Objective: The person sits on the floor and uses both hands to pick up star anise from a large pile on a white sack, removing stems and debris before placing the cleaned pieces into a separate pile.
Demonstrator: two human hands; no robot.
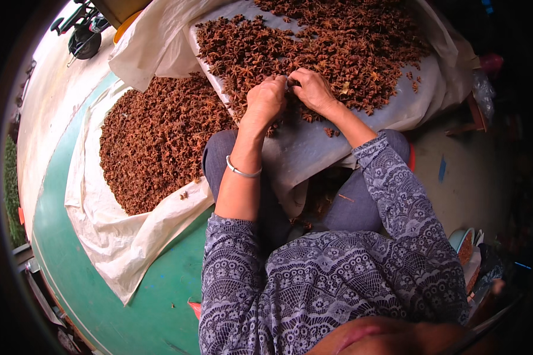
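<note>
One left hand (267, 99) and one right hand (312, 90), held close together.
Near the left edge of the plastic sheet (299, 155), both are curled; whether anything is gripped cannot be told. Star anise (361, 50) is spread toward the far edge.

Star anise (361, 65) on sheet (305, 157); second heap (160, 136) left.

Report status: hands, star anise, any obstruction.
Left hand and right hand close together, curled; grip unclear. Brown star anise spread beneath on plastic sheeting. No obstruction visible.
</note>
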